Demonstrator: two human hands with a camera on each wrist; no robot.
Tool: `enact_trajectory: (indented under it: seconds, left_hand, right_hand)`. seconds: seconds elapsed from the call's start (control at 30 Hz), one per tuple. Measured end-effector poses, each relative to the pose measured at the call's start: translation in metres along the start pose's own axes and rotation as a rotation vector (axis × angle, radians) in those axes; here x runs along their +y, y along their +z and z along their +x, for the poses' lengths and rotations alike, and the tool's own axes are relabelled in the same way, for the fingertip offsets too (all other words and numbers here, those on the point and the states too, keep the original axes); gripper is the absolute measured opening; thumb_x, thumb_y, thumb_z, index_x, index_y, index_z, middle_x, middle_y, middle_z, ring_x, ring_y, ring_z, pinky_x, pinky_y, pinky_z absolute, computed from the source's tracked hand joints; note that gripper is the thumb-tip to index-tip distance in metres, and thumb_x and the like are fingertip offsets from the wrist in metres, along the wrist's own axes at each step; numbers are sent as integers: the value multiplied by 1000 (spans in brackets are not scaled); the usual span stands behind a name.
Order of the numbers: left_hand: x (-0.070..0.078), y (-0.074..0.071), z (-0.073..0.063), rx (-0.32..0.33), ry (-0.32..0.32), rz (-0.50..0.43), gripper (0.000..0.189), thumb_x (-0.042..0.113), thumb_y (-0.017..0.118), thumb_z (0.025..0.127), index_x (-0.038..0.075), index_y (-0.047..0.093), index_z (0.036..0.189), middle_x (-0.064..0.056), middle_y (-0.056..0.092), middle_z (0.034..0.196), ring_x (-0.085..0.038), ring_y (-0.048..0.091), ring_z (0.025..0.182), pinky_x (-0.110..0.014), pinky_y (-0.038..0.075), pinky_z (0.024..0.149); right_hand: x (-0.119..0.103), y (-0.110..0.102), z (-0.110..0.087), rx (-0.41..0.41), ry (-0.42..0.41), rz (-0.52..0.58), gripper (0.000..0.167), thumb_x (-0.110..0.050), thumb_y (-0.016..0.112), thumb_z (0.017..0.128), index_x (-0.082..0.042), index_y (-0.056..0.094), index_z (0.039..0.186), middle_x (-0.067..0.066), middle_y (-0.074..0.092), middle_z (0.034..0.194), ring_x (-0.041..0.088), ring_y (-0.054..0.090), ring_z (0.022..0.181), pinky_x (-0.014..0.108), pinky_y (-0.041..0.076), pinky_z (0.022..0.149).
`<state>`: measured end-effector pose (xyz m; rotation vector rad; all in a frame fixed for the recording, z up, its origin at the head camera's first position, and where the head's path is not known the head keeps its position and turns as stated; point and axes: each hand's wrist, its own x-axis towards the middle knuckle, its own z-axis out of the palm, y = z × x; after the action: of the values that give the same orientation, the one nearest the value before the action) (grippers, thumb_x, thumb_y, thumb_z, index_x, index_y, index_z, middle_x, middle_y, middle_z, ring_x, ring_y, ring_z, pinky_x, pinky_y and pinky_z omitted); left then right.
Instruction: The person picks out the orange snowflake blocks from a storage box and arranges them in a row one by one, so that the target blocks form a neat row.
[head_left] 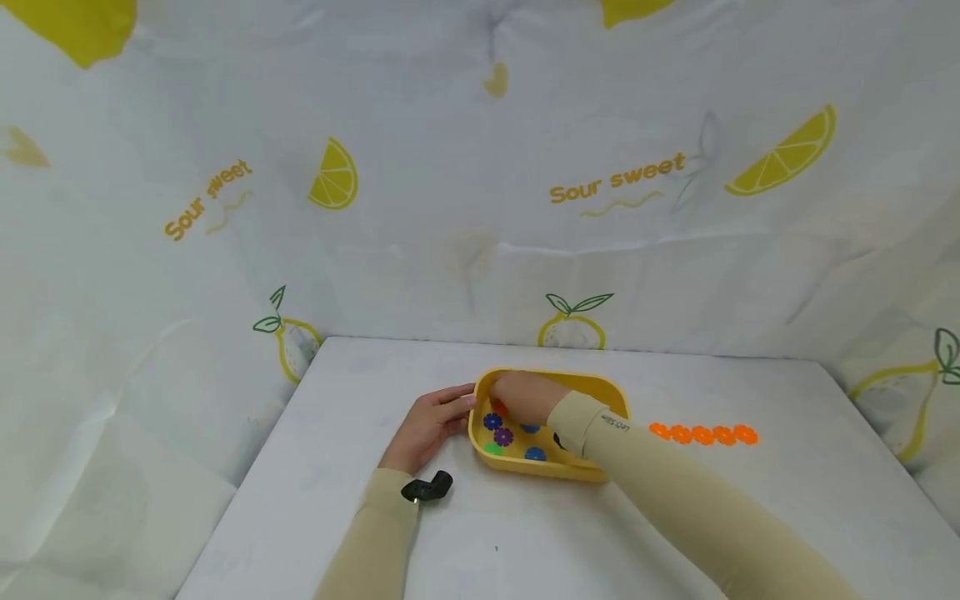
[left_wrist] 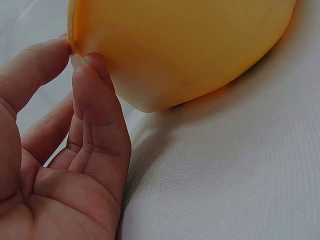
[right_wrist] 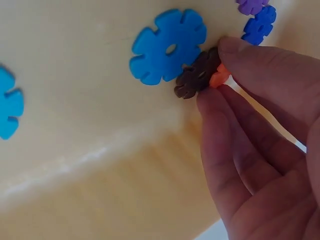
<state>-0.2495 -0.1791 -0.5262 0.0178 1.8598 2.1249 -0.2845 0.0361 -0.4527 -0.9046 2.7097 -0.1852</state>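
A yellow plastic tray [head_left: 551, 468] stands on the white table. My left hand [head_left: 427, 429] pinches its left rim between thumb and fingers; the left wrist view shows the thumb against the outer wall. My right hand [head_left: 528, 398] reaches inside, at the far left end. In the right wrist view its thumb and fingertips pinch at a brown flower-shaped disc [right_wrist: 197, 77] and an orange disc [right_wrist: 220, 76]; I cannot tell which of them it grips. A light-blue disc [right_wrist: 167, 47] lies just beside the fingertips. Dark-blue [head_left: 492, 422], purple [head_left: 503, 437] and green [head_left: 492, 449] discs lie nearby.
Several orange discs [head_left: 703, 435] form a row on the table right of the tray, beyond my right forearm. A white cloth with lemon prints [head_left: 450, 208] hangs behind the table. A black wrist camera [head_left: 427, 487] sits on my left sleeve.
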Motion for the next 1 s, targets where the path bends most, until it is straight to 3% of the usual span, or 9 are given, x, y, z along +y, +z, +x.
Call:
enact_trajectory:
  seconds: [0.27, 0.43, 0.73, 1.0]
  left_hand:
    - [-2, 4, -4, 12, -31, 26, 56, 38, 86, 94, 14, 71, 143, -8, 67, 150, -20, 70, 118, -28, 61, 97]
    - [-1, 10, -3, 9, -24, 26, 55, 37, 84, 96, 14, 71, 144, -8, 65, 152, -20, 70, 121, -29, 61, 99]
    - [2, 11, -2, 33, -23, 28, 57, 37, 85, 95, 14, 70, 144, -11, 74, 133, -16, 68, 98, -25, 61, 85]
    - [1, 6, -6, 44, -45, 39, 54, 34, 84, 96, 16, 70, 145, -7, 75, 118, -15, 67, 93, -23, 59, 80]
  right_hand:
    - [5, 6, -2, -28, 19, 20, 16, -11, 73, 103, -14, 80, 117, -3, 76, 102, 15, 62, 88, 39, 58, 107]
    - [12, -6, -11, -8, 8, 42, 17, -16, 78, 100, -12, 82, 116, 0, 75, 106, 16, 64, 94, 41, 58, 108]
    - [31, -45, -54, 81, -1, 106, 27, -17, 79, 99, -9, 80, 125, 4, 70, 112, 17, 63, 98, 37, 60, 98]
    - [60, -55, -98, 210, 47, 239, 24, -17, 81, 99, -12, 80, 123, 1, 66, 111, 21, 65, 106, 36, 61, 96]
